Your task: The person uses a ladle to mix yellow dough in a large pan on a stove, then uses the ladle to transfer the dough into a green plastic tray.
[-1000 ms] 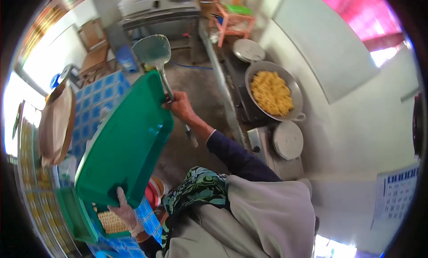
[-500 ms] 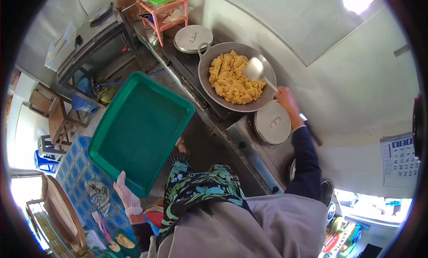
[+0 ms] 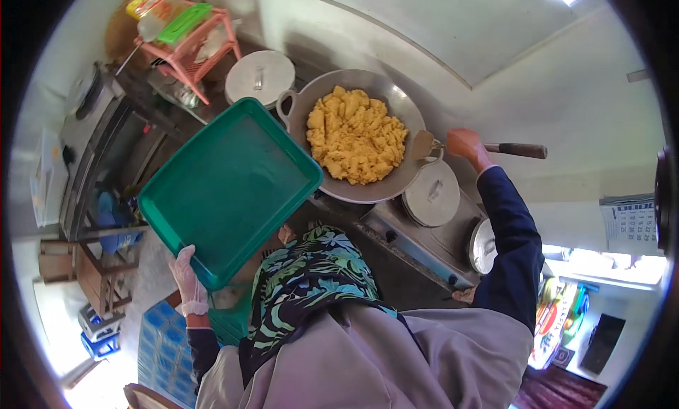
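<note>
- The gloved left hand (image 3: 189, 282) grips the green tray (image 3: 233, 190) beside its nearest corner, thumb over the rim, other fingers hidden.
- The bare right hand (image 3: 467, 144) is closed around the spatula (image 3: 423, 145), whose blade is at the wok's right rim.
- The wok (image 3: 404, 103), holding yellow food (image 3: 357, 137), sits between the counter's (image 3: 456, 232) front edge and the wall (image 3: 566, 119).

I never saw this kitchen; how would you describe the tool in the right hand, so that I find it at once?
Find the big grey wok of yellow food. Beside its right rim, the right hand holds a long spatula. Unlike the round metal lids nearby, it is slim and straight, with a dark brown handle.
</note>
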The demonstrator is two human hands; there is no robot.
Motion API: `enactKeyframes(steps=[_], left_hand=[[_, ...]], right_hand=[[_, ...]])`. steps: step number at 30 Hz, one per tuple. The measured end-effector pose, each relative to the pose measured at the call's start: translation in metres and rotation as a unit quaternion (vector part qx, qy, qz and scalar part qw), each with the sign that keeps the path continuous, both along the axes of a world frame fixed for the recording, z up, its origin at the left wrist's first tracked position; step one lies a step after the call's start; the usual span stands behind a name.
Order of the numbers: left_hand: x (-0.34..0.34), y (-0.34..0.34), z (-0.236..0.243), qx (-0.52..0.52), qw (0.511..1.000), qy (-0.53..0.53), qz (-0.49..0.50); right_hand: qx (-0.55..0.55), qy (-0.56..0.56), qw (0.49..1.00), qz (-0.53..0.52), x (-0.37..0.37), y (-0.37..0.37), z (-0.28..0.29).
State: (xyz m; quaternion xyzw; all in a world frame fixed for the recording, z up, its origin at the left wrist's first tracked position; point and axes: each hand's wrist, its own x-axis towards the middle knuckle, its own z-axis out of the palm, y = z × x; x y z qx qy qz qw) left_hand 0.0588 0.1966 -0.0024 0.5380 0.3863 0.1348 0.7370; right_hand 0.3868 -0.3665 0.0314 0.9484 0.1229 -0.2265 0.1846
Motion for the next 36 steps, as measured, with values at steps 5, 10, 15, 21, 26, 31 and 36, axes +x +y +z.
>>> enactKeyframes(steps=[5, 10, 15, 21, 26, 31, 36], left_hand=[[0.034, -0.010, 0.008, 0.012, 0.999, 0.028, 0.009], [0.031, -0.012, -0.006, 0.044, 0.997, 0.046, 0.051], [0.046, -0.030, 0.019, 0.008, 0.998, 0.035, 0.054], [0.068, -0.015, -0.003, 0.021, 0.997, 0.025, 0.064], [0.109, -0.013, -0.006, 0.075, 0.996, 0.044, -0.006], [0.123, -0.015, -0.002, 0.076, 0.996, 0.020, -0.033], [0.155, -0.012, 0.011, 0.085, 0.990, 0.022, -0.107]], right_hand=[[0.021, -0.015, 1.000, 0.012, 0.009, -0.009, -0.032], [0.044, 0.020, 0.997, -0.054, 0.014, 0.010, -0.065], [0.248, -0.101, 0.945, -0.185, -0.038, 0.033, -0.192], [0.302, -0.085, 0.949, 0.008, -0.044, -0.012, -0.249], [0.512, -0.117, 0.813, -0.253, -0.065, -0.010, -0.291], [0.624, 0.024, 0.573, -0.531, -0.071, 0.060, -0.215], [0.638, 0.038, 0.492, -0.591, -0.098, 0.078, -0.183]])
